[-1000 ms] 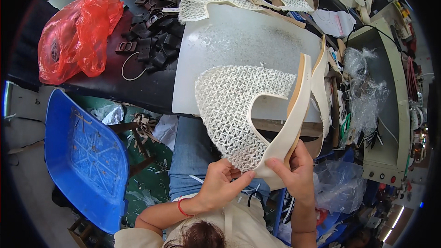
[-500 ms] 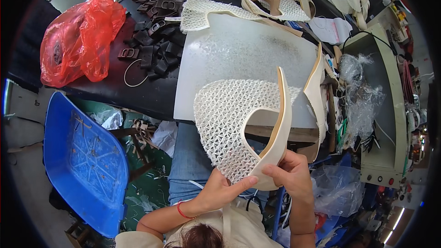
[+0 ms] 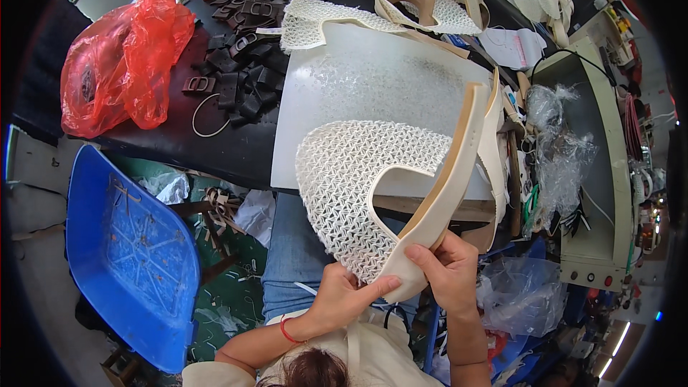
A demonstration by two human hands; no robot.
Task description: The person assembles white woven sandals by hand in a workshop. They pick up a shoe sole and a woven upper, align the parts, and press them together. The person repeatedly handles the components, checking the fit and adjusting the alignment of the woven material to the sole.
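A cream woven shoe upper (image 3: 344,179) with a smooth, tan-lined strap is held up in front of me, over my lap and the near edge of a whitish board (image 3: 373,64). My left hand (image 3: 344,294) pinches its lower edge, thumb on the outer face and fingers partly hidden behind. My right hand (image 3: 448,265) grips the smooth band where the strap meets the woven part, thumb in front. The strap's free end points up and to the right. A second cream strap piece (image 3: 491,150) stands by the board's right edge. Another woven upper (image 3: 304,25) lies at the board's far left corner.
A red plastic bag (image 3: 129,64) and dark buckled straps (image 3: 244,72) lie on the black table at left. Below stands a blue plastic basin (image 3: 136,244). More uppers (image 3: 430,7) are piled at the back. At right is a pale metal box (image 3: 595,244) with clear plastic.
The upper has turned slightly in my hands. Its strap has swung right, showing more of its side, and the woven part has shifted a little left. Both hands keep their hold.
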